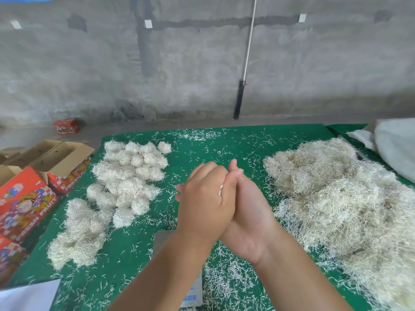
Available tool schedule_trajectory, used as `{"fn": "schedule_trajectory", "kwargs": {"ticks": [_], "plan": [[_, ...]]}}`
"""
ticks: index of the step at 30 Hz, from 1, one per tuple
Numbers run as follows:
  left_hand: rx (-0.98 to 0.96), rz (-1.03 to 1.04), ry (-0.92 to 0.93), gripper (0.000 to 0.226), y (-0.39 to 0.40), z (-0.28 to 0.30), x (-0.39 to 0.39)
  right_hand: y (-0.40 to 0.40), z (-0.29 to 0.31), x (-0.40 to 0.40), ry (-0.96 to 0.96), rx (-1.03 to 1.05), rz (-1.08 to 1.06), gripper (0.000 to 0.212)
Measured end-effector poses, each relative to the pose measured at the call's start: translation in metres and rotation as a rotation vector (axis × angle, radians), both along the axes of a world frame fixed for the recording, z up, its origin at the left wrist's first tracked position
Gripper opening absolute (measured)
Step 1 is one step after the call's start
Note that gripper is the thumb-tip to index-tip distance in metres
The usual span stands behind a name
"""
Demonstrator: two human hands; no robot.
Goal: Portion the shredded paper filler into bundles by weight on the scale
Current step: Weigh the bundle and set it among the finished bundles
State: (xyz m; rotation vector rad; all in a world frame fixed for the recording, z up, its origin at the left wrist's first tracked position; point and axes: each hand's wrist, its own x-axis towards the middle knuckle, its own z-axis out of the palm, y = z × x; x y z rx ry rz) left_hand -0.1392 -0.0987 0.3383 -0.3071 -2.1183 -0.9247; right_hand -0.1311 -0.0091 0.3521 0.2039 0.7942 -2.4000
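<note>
- Left hand (pixel 205 209) and right hand (pixel 249 217) meet palm to palm above the scale (pixel 160 240); the grip is narrow, pressed round a wisp of filler (pixel 221 189) that peeps out white between them.
- The loose heap (pixel 341 198) lies to the right, nearer the right hand.
- Finished bundles (pixel 128 176) sit to the left on the green tabletop (pixel 213 144), nearer the left hand.
- So a drop likely goes leftward.

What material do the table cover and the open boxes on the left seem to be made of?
Table cover: looks like green felt or similar matte fabric; no shine, and shreds cling to it. Open boxes: corrugated cardboard, plain brown flaps inside, glossy red printed outside.
</note>
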Motion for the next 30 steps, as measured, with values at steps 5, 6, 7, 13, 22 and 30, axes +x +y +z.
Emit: {"fn": "schedule_trajectory", "kwargs": {"ticks": [5, 6, 7, 13, 22, 30], "plan": [[0.268, -0.026, -0.108, 0.031, -0.007, 0.008, -0.012, -0.004, 0.006, 0.0, 0.121, 0.059, -0.001, 0.07], [0.32, -0.043, -0.137, 0.025, -0.009, 0.011, -0.013, -0.004, 0.01, 0.0, 0.153, 0.079, -0.003, 0.071], [0.369, -0.061, -0.167, 0.031, -0.01, 0.016, -0.015, -0.004, 0.014, -0.001, 0.187, 0.108, -0.008, 0.07], [0.627, -0.16, -0.208, 0.054, -0.017, 0.033, -0.019, -0.006, 0.023, -0.004, 0.475, 0.328, -0.039, 0.041], [0.741, -0.166, -0.426, 0.033, -0.022, 0.009, -0.013, -0.018, 0.0, -0.006, 0.547, 0.675, -0.182, 0.032], [0.452, -0.232, -0.77, 0.062, -0.064, -0.022, 0.002, -0.015, -0.021, -0.016, 0.322, 0.722, -0.308, 0.034]]}}
